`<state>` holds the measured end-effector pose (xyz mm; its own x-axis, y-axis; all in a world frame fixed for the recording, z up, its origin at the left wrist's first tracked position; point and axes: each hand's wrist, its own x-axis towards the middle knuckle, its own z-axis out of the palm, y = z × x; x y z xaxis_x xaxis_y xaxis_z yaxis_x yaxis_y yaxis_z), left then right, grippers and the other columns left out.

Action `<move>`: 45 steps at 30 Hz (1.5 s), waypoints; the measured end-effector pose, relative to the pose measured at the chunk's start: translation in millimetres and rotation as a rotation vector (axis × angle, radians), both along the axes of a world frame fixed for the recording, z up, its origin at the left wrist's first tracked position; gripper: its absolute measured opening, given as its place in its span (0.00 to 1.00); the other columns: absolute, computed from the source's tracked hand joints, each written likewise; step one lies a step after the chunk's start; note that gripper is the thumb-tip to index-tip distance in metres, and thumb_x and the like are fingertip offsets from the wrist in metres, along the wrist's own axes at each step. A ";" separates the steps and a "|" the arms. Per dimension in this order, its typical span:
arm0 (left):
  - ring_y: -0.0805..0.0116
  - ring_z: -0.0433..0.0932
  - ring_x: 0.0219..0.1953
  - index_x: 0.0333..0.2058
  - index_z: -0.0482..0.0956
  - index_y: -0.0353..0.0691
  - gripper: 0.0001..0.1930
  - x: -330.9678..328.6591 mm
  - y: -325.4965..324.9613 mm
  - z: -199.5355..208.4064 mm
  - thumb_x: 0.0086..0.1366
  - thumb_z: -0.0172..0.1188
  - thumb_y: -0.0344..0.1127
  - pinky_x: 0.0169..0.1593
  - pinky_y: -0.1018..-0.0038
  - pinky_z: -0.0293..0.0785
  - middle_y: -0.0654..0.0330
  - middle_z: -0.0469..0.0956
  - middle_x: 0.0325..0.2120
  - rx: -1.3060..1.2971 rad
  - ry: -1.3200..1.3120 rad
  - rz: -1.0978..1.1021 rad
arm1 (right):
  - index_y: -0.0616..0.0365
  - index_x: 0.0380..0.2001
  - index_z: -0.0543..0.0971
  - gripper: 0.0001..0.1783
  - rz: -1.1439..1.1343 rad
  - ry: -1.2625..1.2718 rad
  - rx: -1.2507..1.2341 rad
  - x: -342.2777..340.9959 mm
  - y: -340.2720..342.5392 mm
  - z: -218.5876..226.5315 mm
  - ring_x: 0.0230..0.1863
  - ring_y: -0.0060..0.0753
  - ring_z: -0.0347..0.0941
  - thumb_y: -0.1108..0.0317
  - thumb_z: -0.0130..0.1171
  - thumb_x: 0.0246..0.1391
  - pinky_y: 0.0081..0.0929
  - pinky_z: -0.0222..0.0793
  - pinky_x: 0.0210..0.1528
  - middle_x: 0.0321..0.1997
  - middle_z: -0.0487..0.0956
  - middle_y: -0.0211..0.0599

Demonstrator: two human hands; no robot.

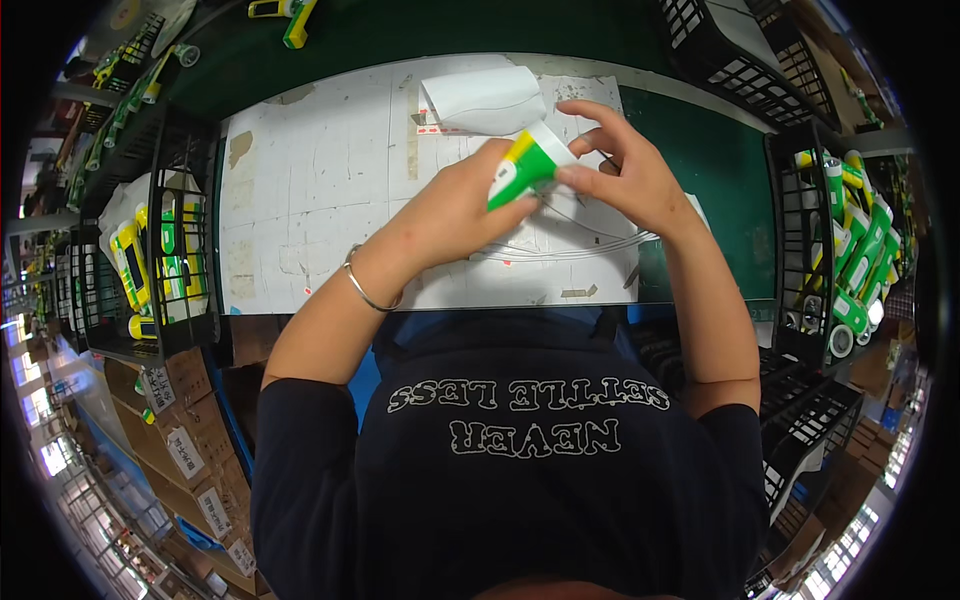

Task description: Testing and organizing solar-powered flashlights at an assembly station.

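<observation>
A green, yellow and white flashlight (pixel 535 165) is tilted above the white work surface, its white rim facing up and right. My left hand (pixel 450 205) is closed around its body, covering the lower end. At the white rim, my right hand (pixel 635 180) grips with the thumb and a bent finger, the index finger raised away from it. Part of the right fingers' contact is hidden. Thin white wires (pixel 580 250) lie under my hands. A curled white sheet (pixel 485 98) rests just beyond the flashlight.
The white board (pixel 300 180) lies on a green table (pixel 715 150). Black baskets holding several green-yellow flashlights stand at the left (pixel 160 260) and right (pixel 800 250). Another black basket (pixel 720 45) is at the far right. Yellow-green pieces (pixel 297 22) lie far left; cardboard boxes (pixel 180 430) stand lower left.
</observation>
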<state>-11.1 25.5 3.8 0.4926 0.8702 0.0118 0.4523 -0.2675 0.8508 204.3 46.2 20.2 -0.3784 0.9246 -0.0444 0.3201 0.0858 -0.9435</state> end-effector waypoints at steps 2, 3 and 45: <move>0.53 0.77 0.37 0.49 0.64 0.35 0.25 -6.1 0.9 3.1 0.57 0.59 0.42 0.40 0.66 0.72 0.47 0.75 0.37 0.075 0.095 -0.059 | 0.52 0.51 0.70 0.30 0.075 -0.096 -0.029 0.8 2.1 7.0 0.24 0.10 0.59 0.65 0.66 0.41 0.10 0.56 0.26 0.32 0.71 0.24; 0.55 0.77 0.38 0.51 0.63 0.36 0.26 -9.4 0.9 4.3 0.57 0.59 0.42 0.40 0.68 0.72 0.48 0.75 0.37 0.151 0.190 -0.120 | 0.53 0.50 0.70 0.30 0.111 -0.108 -0.068 2.2 2.0 5.6 0.24 0.09 0.59 0.65 0.66 0.41 0.09 0.56 0.26 0.31 0.71 0.24; 0.73 0.74 0.30 0.45 0.64 0.37 0.26 -0.9 -3.9 31.7 0.69 0.28 0.54 0.35 0.77 0.73 0.55 0.74 0.34 -0.040 -0.688 0.436 | 0.53 0.22 0.72 0.14 0.414 -0.257 0.880 -31.4 -76.2 -14.5 0.15 0.28 0.65 0.67 0.67 0.31 0.25 0.60 0.16 0.20 0.69 0.27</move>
<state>-12.0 21.6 35.6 0.0029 0.9882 0.1532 -0.1188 -0.1518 0.9813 172.9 -30.0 5.7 -0.7524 0.4657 0.4659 0.2923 0.8699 -0.3973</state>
